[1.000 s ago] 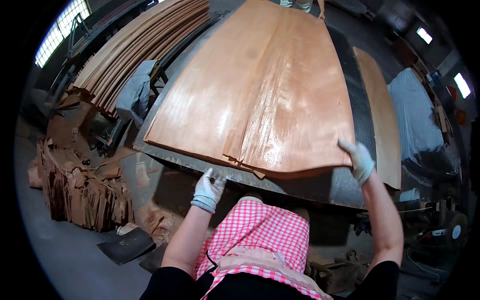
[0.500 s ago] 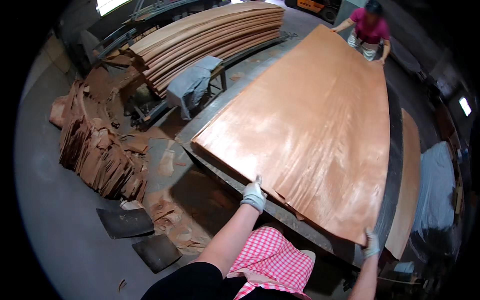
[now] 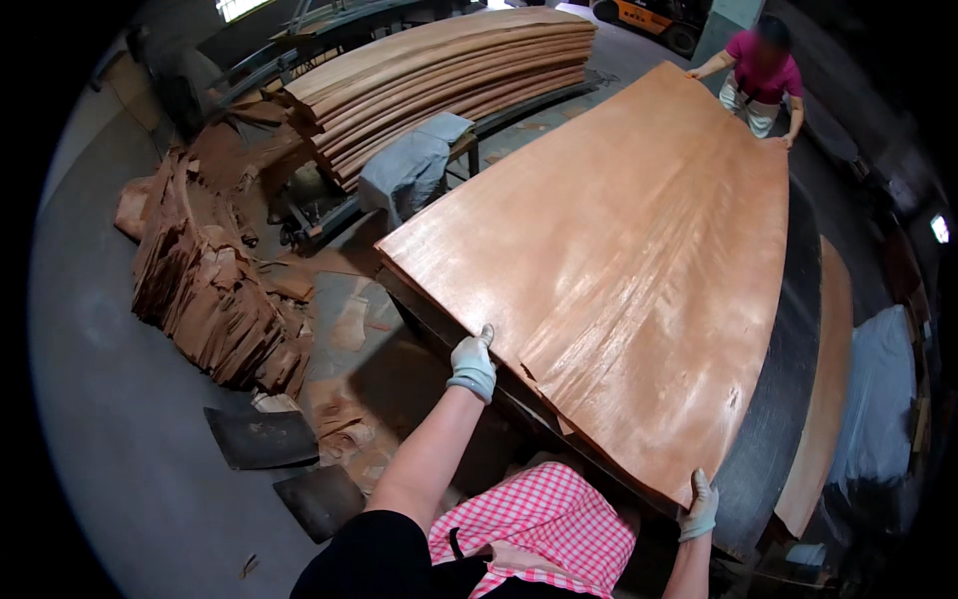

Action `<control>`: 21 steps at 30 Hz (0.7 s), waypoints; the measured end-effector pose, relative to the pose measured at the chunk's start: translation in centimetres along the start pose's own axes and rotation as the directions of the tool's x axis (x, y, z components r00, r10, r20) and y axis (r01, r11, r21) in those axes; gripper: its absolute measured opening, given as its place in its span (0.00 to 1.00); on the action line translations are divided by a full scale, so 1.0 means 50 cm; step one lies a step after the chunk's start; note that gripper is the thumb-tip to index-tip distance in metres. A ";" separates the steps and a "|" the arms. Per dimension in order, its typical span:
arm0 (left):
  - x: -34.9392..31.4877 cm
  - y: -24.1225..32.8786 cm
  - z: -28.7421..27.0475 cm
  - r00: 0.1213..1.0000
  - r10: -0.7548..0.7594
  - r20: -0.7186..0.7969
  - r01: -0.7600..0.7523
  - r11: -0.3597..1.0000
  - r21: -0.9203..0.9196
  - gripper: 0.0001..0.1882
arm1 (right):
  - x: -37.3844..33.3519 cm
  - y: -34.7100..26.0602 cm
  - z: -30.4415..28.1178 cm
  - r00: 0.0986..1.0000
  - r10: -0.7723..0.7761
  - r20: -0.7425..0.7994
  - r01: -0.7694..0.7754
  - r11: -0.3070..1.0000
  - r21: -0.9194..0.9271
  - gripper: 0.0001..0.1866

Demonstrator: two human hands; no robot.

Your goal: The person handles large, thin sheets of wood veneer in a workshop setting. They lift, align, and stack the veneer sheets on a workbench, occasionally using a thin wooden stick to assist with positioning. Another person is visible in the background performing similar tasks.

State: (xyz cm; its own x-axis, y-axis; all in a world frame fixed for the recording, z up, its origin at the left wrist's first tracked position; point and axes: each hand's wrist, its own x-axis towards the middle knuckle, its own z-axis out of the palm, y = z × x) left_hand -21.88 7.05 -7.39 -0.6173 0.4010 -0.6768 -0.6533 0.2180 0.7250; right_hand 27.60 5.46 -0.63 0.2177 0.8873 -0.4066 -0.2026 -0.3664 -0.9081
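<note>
A large reddish-brown wood veneer sheet [image 3: 599, 260] spans the dark table [image 3: 763, 454], its near edge lifted and slightly wavy. My left hand [image 3: 474, 361], in a pale work glove, grips the near edge left of the middle, thumb on top. At the near right corner my right hand [image 3: 699, 507], gloved too, closes on the sheet with its thumb over the top face. The fingers of both hands are hidden beneath the sheet. At the far end, a co-worker [image 3: 763, 75] in a magenta top holds the two far corners.
A tall stack of curved veneer sheets [image 3: 449, 85] lies at the back left, with a cloth-covered stand [image 3: 409, 170] before it. Torn veneer scraps [image 3: 215, 290] heap on the left floor near dark flat pieces [image 3: 261, 437]. Grey plastic sheeting [image 3: 868, 389] is at right; a forklift [image 3: 649, 20] stands far back.
The near end of the veneer sheet has shifted left across the table with both my hands, baring more of the dark surface at right. The co-worker still holds the far end.
</note>
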 end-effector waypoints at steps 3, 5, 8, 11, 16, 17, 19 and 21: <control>0.025 -0.018 -0.028 0.999 -0.036 0.028 0.036 0.999 0.001 0.22 | 0.033 0.030 -0.051 0.998 -0.049 -0.042 0.045 0.995 -0.090 0.28; 0.024 -0.033 -0.028 0.998 -0.068 0.014 0.068 0.998 0.006 0.21 | 0.059 0.054 -0.093 0.999 -0.025 -0.029 0.020 0.990 -0.142 0.28; 0.009 -0.036 -0.011 0.997 -0.066 -0.036 0.066 0.998 -0.026 0.20 | 0.081 0.078 -0.128 1.000 -0.020 -0.015 0.017 0.985 -0.173 0.30; -0.005 -0.029 -0.005 0.997 -0.044 -0.058 0.044 0.999 -0.007 0.18 | 0.129 0.115 -0.184 0.996 0.015 -0.088 -0.032 0.980 -0.199 0.30; 0.002 -0.026 -0.006 0.994 -0.015 -0.108 0.015 1.000 0.000 0.18 | 0.098 0.054 -0.153 0.995 0.095 0.031 -0.083 0.960 -0.268 0.29; 0.007 -0.027 -0.002 0.992 -0.011 -0.123 0.011 1.000 0.002 0.18 | 0.096 0.048 -0.153 0.995 0.093 0.040 -0.076 0.946 -0.316 0.29; 0.009 -0.030 0.003 0.998 -0.052 -0.017 0.054 0.984 0.167 0.19 | 0.070 0.046 -0.123 0.998 0.049 0.027 -0.040 0.960 -0.278 0.28; 0.029 -0.055 -0.003 0.998 0.066 0.021 -0.068 0.991 0.116 0.17 | 0.074 0.062 -0.131 0.998 -0.046 -0.034 0.027 0.909 -0.416 0.26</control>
State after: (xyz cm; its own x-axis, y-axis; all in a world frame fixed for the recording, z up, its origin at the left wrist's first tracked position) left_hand -21.05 6.88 -10.38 -0.6496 0.4334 -0.6246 -0.5544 0.2921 0.7793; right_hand 34.03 5.76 -5.60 0.2593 0.8930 -0.3679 0.2192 -0.4254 -0.8781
